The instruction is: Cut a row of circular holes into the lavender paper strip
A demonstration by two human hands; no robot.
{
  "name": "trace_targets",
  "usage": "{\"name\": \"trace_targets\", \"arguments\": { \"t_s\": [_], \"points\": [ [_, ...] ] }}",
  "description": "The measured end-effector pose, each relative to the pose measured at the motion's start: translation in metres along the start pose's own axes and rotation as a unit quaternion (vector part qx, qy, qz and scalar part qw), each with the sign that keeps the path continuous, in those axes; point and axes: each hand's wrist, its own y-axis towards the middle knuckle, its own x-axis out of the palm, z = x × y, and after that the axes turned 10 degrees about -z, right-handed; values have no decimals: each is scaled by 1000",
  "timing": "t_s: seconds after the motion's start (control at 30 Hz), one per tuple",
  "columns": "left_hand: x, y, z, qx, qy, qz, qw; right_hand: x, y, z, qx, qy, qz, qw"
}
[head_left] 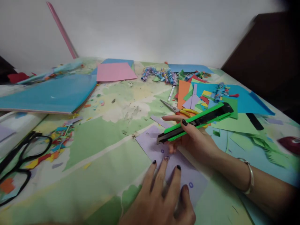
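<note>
A green and black utility knife (199,120) is held in my right hand (197,140), its blade pointing left above a purple paper sheet (150,139). Whether the blade touches the paper I cannot tell. My left hand (161,193) lies with fingers spread on the lower part of the sheet, just below the knife tip. Small dark purple rings (191,185) show on the paper, one of them right of my left hand. Part of the sheet is hidden under both hands.
Yellow-handled scissors (172,107) lie behind the knife, near coloured papers (184,93) and rolled paper pieces (170,76). Blue folder (51,95), black glasses (35,147) and paper scraps (63,137) are at left. Pink paper (114,72) lies at the back.
</note>
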Motion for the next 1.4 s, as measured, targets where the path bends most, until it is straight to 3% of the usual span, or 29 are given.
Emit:
{"name": "trace_targets", "arguments": {
  "t_s": [0.1, 0.2, 0.43, 0.6, 0.9, 1.2, 1.4],
  "points": [
    [-2, -7, 3, -43, -5, -58, 997, -1, 0, -1, -9, -37, -23, 999],
    [-5, -13, 8, -86, -26, -98, 991, -5, 1, -4, -2, -155, -21, 988],
    [-6, -8, 11, -113, -47, -65, 990, -6, -2, -10, 29, -320, 10, 947],
    [-5, -6, 8, -102, -64, -54, 991, -13, 2, -11, 23, -389, -60, 919],
    [-5, -5, 8, -108, -87, -47, 989, -22, 7, -15, 98, -391, -130, 906],
    [-5, -5, -1, -57, -57, -47, 996, -25, 7, -12, 80, -409, -153, 896],
    [-4, -5, 0, -58, -61, -51, 995, -25, 8, -11, 56, -459, -149, 874]
  ]
}}
